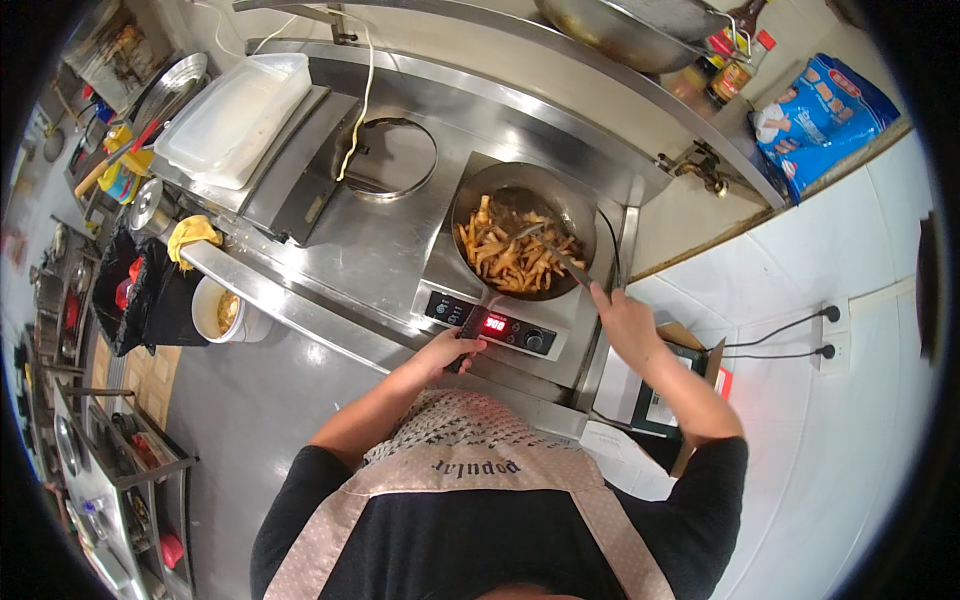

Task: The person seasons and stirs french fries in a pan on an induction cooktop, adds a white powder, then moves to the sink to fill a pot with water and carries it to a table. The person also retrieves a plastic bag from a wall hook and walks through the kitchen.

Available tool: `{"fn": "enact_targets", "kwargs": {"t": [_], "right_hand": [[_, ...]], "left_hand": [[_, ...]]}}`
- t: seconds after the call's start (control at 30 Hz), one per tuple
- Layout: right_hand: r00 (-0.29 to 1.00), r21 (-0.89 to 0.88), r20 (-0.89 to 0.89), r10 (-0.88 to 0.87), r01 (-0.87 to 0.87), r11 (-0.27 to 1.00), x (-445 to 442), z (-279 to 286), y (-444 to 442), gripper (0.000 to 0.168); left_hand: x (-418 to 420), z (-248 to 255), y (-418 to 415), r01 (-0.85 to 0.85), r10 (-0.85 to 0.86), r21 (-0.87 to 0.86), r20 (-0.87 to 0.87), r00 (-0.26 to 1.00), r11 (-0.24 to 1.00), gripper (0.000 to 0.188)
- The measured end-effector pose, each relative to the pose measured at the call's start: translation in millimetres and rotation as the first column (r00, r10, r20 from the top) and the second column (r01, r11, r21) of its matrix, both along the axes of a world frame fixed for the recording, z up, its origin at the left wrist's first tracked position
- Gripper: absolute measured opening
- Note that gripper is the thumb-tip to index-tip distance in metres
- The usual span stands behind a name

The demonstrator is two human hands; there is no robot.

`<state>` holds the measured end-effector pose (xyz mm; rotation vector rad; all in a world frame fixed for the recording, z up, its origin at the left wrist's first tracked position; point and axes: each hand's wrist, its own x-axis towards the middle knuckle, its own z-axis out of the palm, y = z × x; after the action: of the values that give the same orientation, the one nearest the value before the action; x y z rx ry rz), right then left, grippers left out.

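My left hand (pixel 451 351) is closed around the black handle (pixel 474 322) of a wok (pixel 517 176). The wok rests on an induction cooker (pixel 491 324) whose red display is lit. Browned chicken feet (pixel 517 259) lie in dark liquid inside the wok. In my right hand (pixel 626 322) is the shaft of a metal spatula (pixel 562 259). Its head is among the chicken feet near the wok's middle, partly covered by them.
Left of the cooker, a round glass lid (pixel 397 157) lies on the steel counter (pixel 352 247). Farther left, a plastic container (pixel 232 120) sits on a steel appliance. A white bucket (pixel 214 307) stands below the counter's edge. A shelf (pixel 600 52) overhangs the back, near a brass tap (pixel 705 169).
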<state>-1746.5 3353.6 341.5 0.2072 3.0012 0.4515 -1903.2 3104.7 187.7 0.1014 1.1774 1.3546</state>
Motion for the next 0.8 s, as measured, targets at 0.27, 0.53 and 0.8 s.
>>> {"fn": "enact_targets", "kwargs": {"t": [0.27,0.53,0.8], "right_hand": [[0.964,-0.203,-0.142,-0.225,0.194,0.96,62.6,-20.6,-55.9,0.052],[0.994,-0.129,-0.068,-0.088,0.079,0.988,3.4,-13.8,-67.4,0.043],[0.992,-0.053,-0.109,0.062,-0.068,0.996,-112.5,90.8,0.2,0.036]], "left_hand": [[-3.4,9.1,-1.8,0.017,-0.016,-0.007,0.04,0.999,1.0,0.018],[-0.9,6.8,-3.8,0.03,-0.031,0.034,0.038,0.999,0.999,0.019],[-0.1,-5.9,-4.9,0.012,-0.014,0.099,0.022,1.0,0.995,0.022]]}}
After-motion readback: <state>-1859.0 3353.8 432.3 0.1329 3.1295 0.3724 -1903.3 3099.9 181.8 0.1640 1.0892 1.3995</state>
